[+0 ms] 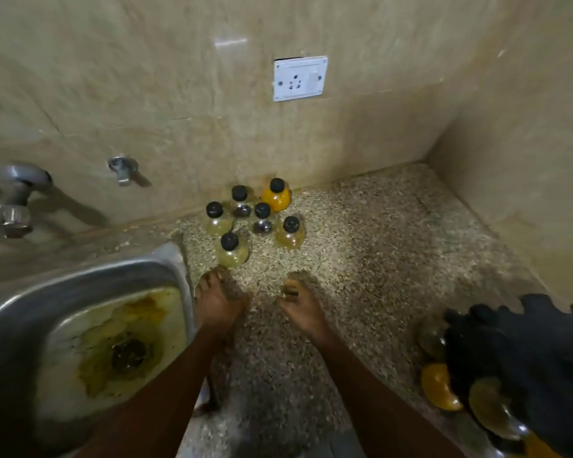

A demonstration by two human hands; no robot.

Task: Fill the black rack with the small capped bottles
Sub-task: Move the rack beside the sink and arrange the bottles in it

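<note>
Several small bottles with black caps stand in a cluster on the speckled counter by the back wall: an orange one (276, 195) at the rear and pale yellow ones such as the nearest (231, 251). The black rack (526, 355) sits at the lower right, with several bottles (439, 386) lying in it. My left hand (219, 297) reaches forward just short of the nearest bottle and holds nothing. My right hand (296, 302) is beside it with its fingers curled, also holding nothing. Both are blurred.
A steel sink (90, 328) with a stained basin lies at the left, taps (14, 206) on the wall above it. A white socket (300, 78) is on the tiled back wall. A side wall bounds the counter (377, 242) at the right.
</note>
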